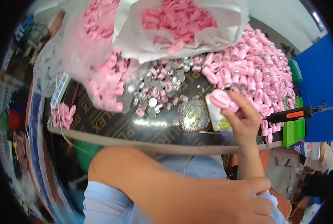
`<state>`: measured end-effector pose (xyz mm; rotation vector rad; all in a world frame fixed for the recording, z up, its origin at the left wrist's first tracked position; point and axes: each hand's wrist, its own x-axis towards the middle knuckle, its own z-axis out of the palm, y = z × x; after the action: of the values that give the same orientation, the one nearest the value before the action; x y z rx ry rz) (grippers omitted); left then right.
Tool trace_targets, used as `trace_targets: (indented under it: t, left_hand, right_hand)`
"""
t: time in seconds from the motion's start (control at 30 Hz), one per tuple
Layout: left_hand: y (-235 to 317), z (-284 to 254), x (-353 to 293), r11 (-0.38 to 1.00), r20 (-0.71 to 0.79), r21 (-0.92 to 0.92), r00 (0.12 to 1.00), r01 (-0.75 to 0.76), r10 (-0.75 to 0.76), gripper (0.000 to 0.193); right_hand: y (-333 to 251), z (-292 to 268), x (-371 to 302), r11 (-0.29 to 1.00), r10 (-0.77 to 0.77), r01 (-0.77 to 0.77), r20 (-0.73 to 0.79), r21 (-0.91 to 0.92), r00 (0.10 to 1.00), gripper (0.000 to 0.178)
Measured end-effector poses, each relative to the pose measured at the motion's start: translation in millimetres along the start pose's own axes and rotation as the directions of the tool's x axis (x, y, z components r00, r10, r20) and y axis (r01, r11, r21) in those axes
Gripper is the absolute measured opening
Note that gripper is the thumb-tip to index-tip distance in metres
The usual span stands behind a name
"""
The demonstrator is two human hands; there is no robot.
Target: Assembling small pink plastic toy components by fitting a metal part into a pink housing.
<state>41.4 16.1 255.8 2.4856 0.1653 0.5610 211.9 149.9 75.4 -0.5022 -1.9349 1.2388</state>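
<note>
My right hand (244, 118) is raised over the table's front right side, thumb and fingers pinched on a pink plastic piece (223, 100), oval and grooved. Just beneath it lies a white tray (212, 120) with small yellow bits inside. Beside that tray sits a red-rimmed dish (179, 115) full of small glittering clear bits. My left forearm runs low across my body, so my left hand (245, 203) lies over my right arm near the elbow. Its fingers look bent but are blurred, and whether they grip anything is unclear.
Pink pieces with clear ends (248, 67) form a big heap at the right. White bags (226, 26) of pink parts stand at the back. Loose silvery and pink parts (157, 87) cover mid-table. A black-and-orange tool (291, 114) juts in beside a green basket (294, 128).
</note>
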Motion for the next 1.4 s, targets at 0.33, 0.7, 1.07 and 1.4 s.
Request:
trace_targets:
  t: [0.33,0.7,1.07,1.4]
  left_hand:
    - [23,63,-15,0.940,-0.637,0.167,0.760,0.296,-0.126,0.022]
    - [-6,62,14,0.981,-0.660,0.154,0.751,0.115,0.015,0.025]
    - [-52,93,-81,0.501,-0.852,0.051,0.299,0.864,-0.429,0.016]
    - [-140,143,-102,0.203,-0.805,0.276,0.342,0.939,-0.485,0.015]
  right_hand:
    - [12,-13,2,0.996,-0.032,0.029,0.031,0.083,0.999,0.051]
    - [6,-3,11,0.996,-0.087,0.086,0.056,0.013,0.995,0.050]
    - [7,-13,7,0.986,-0.101,0.101,0.003,-0.136,0.995,0.042]
    - [9,-9,2,0.970,-0.099,0.105,0.038,-0.221,0.994,0.044]
